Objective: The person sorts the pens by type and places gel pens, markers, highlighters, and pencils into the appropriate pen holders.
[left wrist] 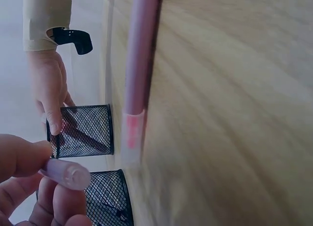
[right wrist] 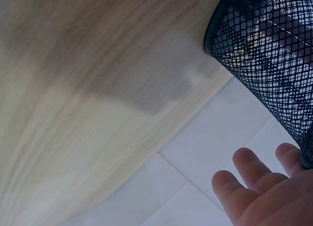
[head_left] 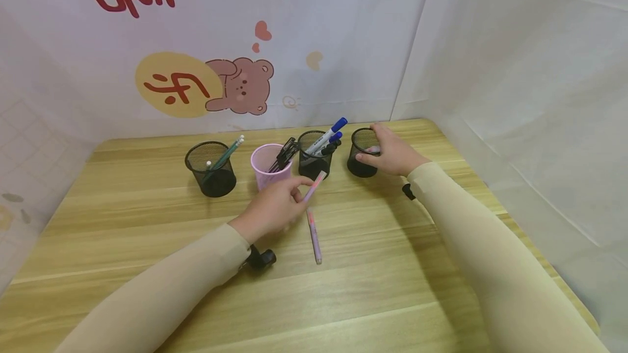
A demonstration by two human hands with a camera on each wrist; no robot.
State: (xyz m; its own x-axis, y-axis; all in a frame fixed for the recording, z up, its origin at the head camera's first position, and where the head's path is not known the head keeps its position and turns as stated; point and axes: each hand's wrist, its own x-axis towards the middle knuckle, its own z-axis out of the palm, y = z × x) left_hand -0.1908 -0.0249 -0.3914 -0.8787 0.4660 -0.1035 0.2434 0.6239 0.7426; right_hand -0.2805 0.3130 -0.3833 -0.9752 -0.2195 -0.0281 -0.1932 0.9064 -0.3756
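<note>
My left hand pinches a pale purple highlighter with a pink tip section, raised above the table. In the left wrist view, the blunt end of that highlighter shows between thumb and fingers. Below it, a second purple highlighter lies on the wood. My right hand holds the rightmost black mesh pen holder near its rim, thumb in front and fingers at the far side. Inside that holder leans a purplish pen, seen through the mesh in the left wrist view.
Left of that holder stand a black mesh holder with blue and black markers, a pink holder with black pens, and another black mesh holder with green pencils. A white curtain hangs behind the wooden table.
</note>
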